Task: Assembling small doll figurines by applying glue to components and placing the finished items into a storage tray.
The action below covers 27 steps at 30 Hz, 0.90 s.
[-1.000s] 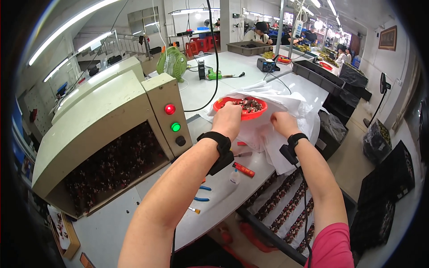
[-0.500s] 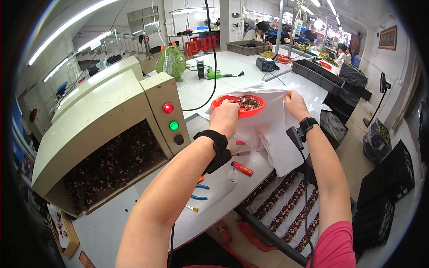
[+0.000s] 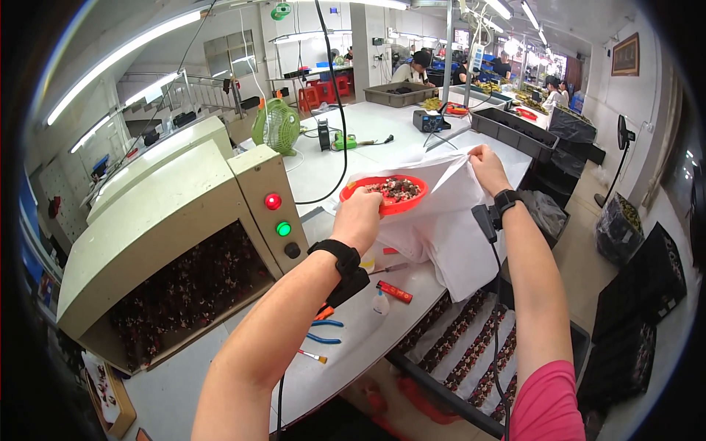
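My left hand (image 3: pixel 358 219) is closed on the near rim of a shallow red plastic dish (image 3: pixel 407 208). Small mixed pieces (image 3: pixel 397 189), dark, reddish and whitish, lie inside the dish. Behind and to the right of it hangs a thin white sheet or bag (image 3: pixel 460 220); I cannot tell which. My right hand (image 3: pixel 488 170) pinches its upper right edge, and the material stretches from there toward the dish. Its lower part drapes over the table edge. Both wrists wear black straps with small devices.
At left stands a beige machine (image 3: pixel 158 235) with lit red and green buttons and dark pieces inside. Pliers (image 3: pixel 323 339), a brush (image 3: pixel 312 356), a red tube (image 3: pixel 395 292) and a small bottle (image 3: pixel 380 303) lie nearby. Below right, a black crate (image 3: pixel 434 389) holds rows of pieces.
The whole view has tilted, so the surroundings sit lower in the picture. My right hand has lifted the white material's edge a little relative to the table. Both hands keep their grips.
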{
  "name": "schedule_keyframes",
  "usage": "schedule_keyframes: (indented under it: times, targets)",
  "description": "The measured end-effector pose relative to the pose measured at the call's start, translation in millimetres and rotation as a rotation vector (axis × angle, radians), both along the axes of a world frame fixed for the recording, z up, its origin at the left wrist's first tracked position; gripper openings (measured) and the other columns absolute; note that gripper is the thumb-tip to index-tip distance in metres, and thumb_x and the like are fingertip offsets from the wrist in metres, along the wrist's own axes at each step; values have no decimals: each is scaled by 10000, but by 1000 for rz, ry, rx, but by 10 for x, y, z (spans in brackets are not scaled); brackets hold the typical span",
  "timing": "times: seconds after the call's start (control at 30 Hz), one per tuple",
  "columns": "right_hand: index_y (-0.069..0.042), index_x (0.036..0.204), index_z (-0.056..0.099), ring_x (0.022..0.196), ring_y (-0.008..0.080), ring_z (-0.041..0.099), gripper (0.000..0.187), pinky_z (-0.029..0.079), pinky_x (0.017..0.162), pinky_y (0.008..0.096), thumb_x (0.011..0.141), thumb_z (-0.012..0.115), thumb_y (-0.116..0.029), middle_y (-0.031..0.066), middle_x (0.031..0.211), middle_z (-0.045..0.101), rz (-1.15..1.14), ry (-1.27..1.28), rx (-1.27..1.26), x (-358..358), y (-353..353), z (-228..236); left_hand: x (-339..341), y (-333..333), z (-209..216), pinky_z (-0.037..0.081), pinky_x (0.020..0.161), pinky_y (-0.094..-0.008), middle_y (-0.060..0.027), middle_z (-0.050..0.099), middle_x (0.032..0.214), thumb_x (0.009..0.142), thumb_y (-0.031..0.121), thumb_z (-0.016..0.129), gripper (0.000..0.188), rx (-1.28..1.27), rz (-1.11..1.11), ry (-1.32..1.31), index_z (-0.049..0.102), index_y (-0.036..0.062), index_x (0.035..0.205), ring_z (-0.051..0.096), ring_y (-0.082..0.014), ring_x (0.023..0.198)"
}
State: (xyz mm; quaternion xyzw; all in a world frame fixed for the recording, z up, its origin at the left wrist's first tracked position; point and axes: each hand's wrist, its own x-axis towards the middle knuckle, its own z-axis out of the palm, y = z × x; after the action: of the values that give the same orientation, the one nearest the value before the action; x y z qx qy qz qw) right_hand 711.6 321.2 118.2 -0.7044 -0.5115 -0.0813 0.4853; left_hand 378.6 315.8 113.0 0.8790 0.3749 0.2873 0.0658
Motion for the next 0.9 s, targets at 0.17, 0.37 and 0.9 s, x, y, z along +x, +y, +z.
schedule_keyframes:
  times: [0.17, 0.37, 0.9]
  targets:
    - [-1, 1039, 600, 831, 188, 633, 223, 491, 776, 299, 863, 532, -121, 107, 901, 663, 318, 115, -46, 171, -260, 142, -51, 55, -8, 496, 819, -438, -193, 587, 1092, 813, 62, 578, 103, 2, 25, 12, 627, 15, 891, 607, -382, 949]
    - [-32, 1047, 555, 798, 114, 576, 147, 468, 747, 249, 929, 512, -108, 47, 906, 604, 263, 120, 289, 139, -749, 531, -16, 5, -6, 495, 817, -435, -180, 589, 1087, 801, 47, 600, 103, 2, 20, 17, 619, 10, 895, 598, -369, 965]
    - [-8, 968, 516, 822, 168, 520, 130, 435, 755, 276, 852, 489, 44, 87, 899, 507, -167, -276, 175, -615, -4080, 30, 753, 68, -462, 492, 815, -421, -245, 652, 895, 756, 38, 588, 186, -60, -102, 94, 698, 13, 904, 631, -372, 895]
